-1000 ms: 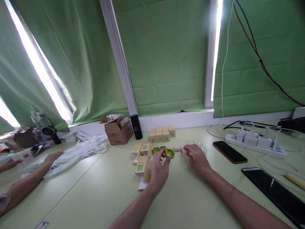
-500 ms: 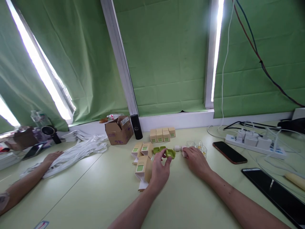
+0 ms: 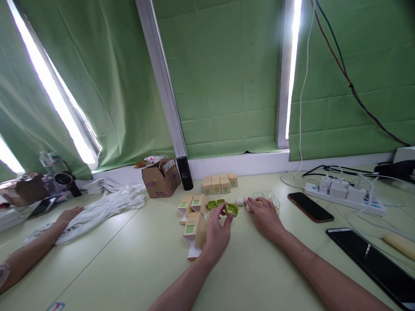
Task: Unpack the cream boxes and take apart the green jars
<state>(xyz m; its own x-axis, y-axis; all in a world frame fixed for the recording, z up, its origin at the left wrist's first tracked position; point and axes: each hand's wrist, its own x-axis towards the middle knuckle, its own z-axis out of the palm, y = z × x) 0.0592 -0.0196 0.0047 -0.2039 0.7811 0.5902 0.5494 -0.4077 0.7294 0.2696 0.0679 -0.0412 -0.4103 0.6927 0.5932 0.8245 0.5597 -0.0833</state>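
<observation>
My left hand (image 3: pixel 216 228) pinches a small green case (image 3: pixel 232 209) between thumb and fingers on the pale green table (image 3: pixel 136 259). Two more green cases (image 3: pixel 215 203) lie just behind it. Beside my left wrist stand open tan cartons (image 3: pixel 192 224) with green labels. My right hand (image 3: pixel 265 216) rests curled over a small white object (image 3: pixel 249 205), its fingers closed around it; another white piece (image 3: pixel 240 201) lies to its left. Clear little cups (image 3: pixel 271 198) sit behind that hand.
A row of closed tan boxes (image 3: pixel 220 183), a black cylinder (image 3: pixel 184 173) and a brown cardboard box (image 3: pixel 161 177) stand by the window sill. A phone (image 3: pixel 310 207), a power strip (image 3: pixel 345 194) and a black tablet (image 3: pixel 372 259) lie at right. Another person's hand (image 3: pixel 66 215) rests on white bags (image 3: pixel 103 203) at left.
My right hand has slid slightly left and nearer over the white object. The other person's far hand has left the view. My left hand stays on the green case.
</observation>
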